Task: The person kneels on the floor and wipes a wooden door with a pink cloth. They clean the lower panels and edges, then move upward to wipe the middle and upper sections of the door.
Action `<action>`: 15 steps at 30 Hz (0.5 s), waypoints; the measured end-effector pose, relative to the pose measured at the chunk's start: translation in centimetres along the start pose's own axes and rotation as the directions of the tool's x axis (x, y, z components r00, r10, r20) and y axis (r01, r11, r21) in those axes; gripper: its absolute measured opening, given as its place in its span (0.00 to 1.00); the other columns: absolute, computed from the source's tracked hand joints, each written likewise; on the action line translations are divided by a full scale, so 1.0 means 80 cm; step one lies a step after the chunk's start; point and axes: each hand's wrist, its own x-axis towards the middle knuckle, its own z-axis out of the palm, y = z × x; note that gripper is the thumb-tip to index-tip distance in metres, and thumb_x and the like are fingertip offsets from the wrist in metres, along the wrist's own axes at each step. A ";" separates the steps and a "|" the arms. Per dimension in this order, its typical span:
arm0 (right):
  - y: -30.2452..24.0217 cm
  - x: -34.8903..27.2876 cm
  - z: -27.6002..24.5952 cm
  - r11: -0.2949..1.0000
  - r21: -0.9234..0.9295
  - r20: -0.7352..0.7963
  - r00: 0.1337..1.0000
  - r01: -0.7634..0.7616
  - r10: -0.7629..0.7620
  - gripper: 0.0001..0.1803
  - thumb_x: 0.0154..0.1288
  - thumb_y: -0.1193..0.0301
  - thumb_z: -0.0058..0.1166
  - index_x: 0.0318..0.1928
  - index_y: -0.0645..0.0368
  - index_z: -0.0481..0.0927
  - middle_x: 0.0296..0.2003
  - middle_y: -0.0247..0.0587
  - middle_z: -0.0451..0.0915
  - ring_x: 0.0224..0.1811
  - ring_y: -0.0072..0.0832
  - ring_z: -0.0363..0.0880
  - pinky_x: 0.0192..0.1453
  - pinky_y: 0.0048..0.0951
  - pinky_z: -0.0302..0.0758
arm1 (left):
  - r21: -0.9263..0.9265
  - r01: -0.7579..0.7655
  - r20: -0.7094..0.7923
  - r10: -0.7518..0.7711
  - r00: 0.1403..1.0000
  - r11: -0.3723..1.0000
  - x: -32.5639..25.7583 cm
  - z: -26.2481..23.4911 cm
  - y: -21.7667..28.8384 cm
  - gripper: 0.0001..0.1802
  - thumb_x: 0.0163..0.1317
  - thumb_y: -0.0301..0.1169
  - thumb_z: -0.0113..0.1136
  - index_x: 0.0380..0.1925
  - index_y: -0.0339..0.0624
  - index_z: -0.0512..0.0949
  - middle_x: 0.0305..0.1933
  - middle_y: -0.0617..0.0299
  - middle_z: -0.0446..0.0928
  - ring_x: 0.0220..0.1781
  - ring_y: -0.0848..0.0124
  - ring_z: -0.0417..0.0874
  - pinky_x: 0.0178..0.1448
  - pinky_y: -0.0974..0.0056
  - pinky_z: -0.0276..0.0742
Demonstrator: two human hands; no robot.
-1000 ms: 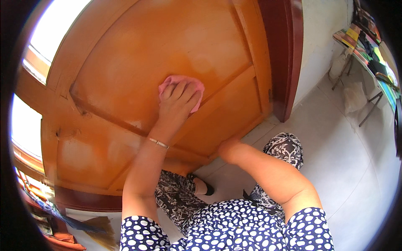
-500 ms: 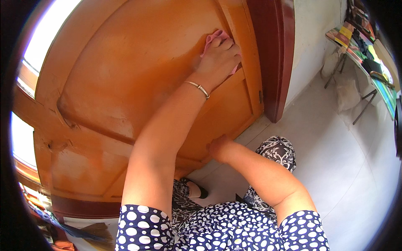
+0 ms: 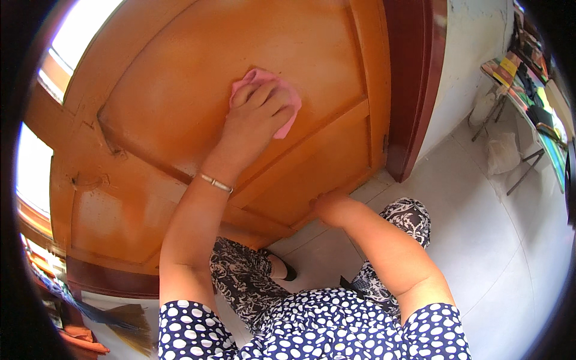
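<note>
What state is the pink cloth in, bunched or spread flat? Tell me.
Bunched. The pink cloth is crumpled under the left hand, pressed against the wooden door; only wrinkled edges show past the fingers.

She is wearing a navy short-sleeved top (image 3: 336, 327) dotted all over with white spots, the sleeves ending above the elbows. A thin silver bangle (image 3: 215, 183) is circling her left wrist. She is wearing loose trousers (image 3: 243, 279) in a black and white swirling print, and a dark flat shoe (image 3: 287, 271) is showing below them. Both forearms are going bare.
</note>
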 end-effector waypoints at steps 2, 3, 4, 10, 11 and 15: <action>-0.004 -0.001 -0.010 0.999 -0.043 -0.032 0.999 0.005 -0.006 0.25 0.64 0.70 0.56 0.61 0.61 0.73 0.54 0.55 0.79 0.56 0.50 0.78 0.58 0.44 0.75 | 0.021 0.019 0.021 -0.019 1.000 1.000 -0.030 -0.011 0.001 0.16 0.51 0.28 0.58 0.42 0.54 0.82 0.55 0.67 0.77 0.64 0.63 0.73 0.65 0.54 0.63; -0.006 0.002 -0.011 0.999 -0.052 -0.075 0.997 0.002 -0.006 0.27 0.64 0.68 0.57 0.63 0.60 0.71 0.54 0.56 0.78 0.56 0.51 0.78 0.59 0.44 0.75 | 0.030 0.025 0.036 -0.026 0.999 0.999 -0.043 -0.015 0.002 0.17 0.52 0.28 0.58 0.43 0.54 0.82 0.55 0.66 0.77 0.64 0.63 0.73 0.65 0.54 0.63; -0.009 0.004 -0.012 0.998 -0.061 -0.117 0.993 0.000 -0.007 0.29 0.64 0.67 0.58 0.64 0.60 0.69 0.55 0.57 0.77 0.56 0.53 0.77 0.59 0.44 0.74 | 0.038 0.031 0.050 -0.033 0.998 0.999 -0.055 -0.019 0.003 0.17 0.52 0.29 0.58 0.43 0.54 0.82 0.55 0.66 0.77 0.64 0.63 0.73 0.65 0.54 0.63; -0.023 -0.008 -0.037 0.960 0.054 -0.939 0.342 0.274 -0.044 0.40 0.59 0.64 0.65 0.69 0.58 0.62 0.62 0.57 0.68 0.59 0.52 0.73 0.62 0.48 0.71 | -0.058 0.058 -0.008 -0.058 0.998 0.997 -0.070 -0.027 0.025 0.28 0.47 0.33 0.67 0.54 0.53 0.78 0.61 0.63 0.74 0.65 0.62 0.73 0.69 0.52 0.62; -0.024 -0.013 -0.052 0.957 -0.023 -0.959 0.264 0.288 -0.102 0.43 0.56 0.66 0.67 0.70 0.58 0.61 0.62 0.56 0.68 0.60 0.52 0.71 0.62 0.48 0.70 | -0.084 0.064 -0.031 -0.067 0.997 0.994 -0.067 -0.031 0.027 0.32 0.46 0.33 0.68 0.56 0.51 0.75 0.62 0.62 0.73 0.66 0.61 0.72 0.69 0.51 0.62; -0.042 -0.029 -0.102 0.924 -0.242 -0.961 0.058 0.295 -0.270 0.50 0.49 0.71 0.72 0.71 0.56 0.58 0.64 0.54 0.66 0.65 0.52 0.67 0.65 0.50 0.67 | -0.200 0.066 -0.145 -0.096 0.985 0.978 -0.053 -0.050 0.027 0.43 0.46 0.32 0.71 0.65 0.45 0.66 0.66 0.56 0.70 0.68 0.57 0.71 0.72 0.49 0.62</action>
